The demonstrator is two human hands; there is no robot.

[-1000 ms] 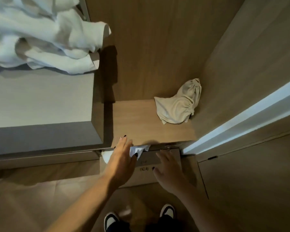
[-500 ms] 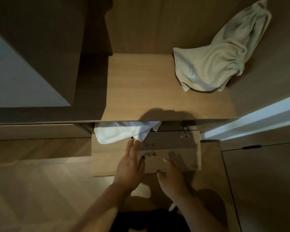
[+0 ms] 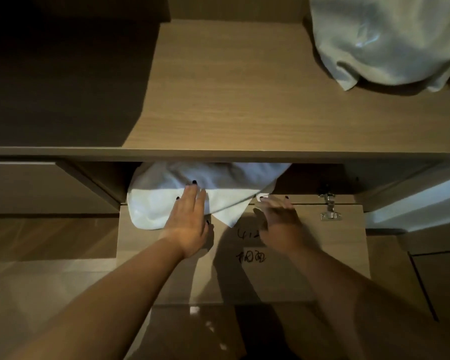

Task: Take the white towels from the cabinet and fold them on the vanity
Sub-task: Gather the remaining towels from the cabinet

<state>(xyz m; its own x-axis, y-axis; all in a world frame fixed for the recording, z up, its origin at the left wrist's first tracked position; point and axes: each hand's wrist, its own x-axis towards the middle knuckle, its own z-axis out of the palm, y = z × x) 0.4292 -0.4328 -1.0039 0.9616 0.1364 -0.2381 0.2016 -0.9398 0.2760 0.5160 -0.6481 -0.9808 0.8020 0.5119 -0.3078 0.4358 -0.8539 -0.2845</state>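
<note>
Left hand (image 3: 190, 216) lay flat on the soft white cotton towel (image 3: 166, 196); right hand (image 3: 278, 216) open (blurred). Limp bundle; gather underneath.

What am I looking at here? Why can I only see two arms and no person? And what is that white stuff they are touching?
The camera sits on a person's head and looks down, so you see only their two arms reaching forward, the way you see your own.

The left hand lies flat, with straight fingers, on a crumpled white towel. The towel spills out of a low cabinet opening, under a light brown wooden shelf. The right hand is a bit blurry. Its fingers reach toward the towel's hanging corner, but I cannot tell if it holds anything.

Under the hands is the flipped-down wooden cabinet door, with black handwriting on it and a small silver metal hinge at its top edge.

On the shelf, at the upper right, sits a bunched pale grey cloth bag.
</note>
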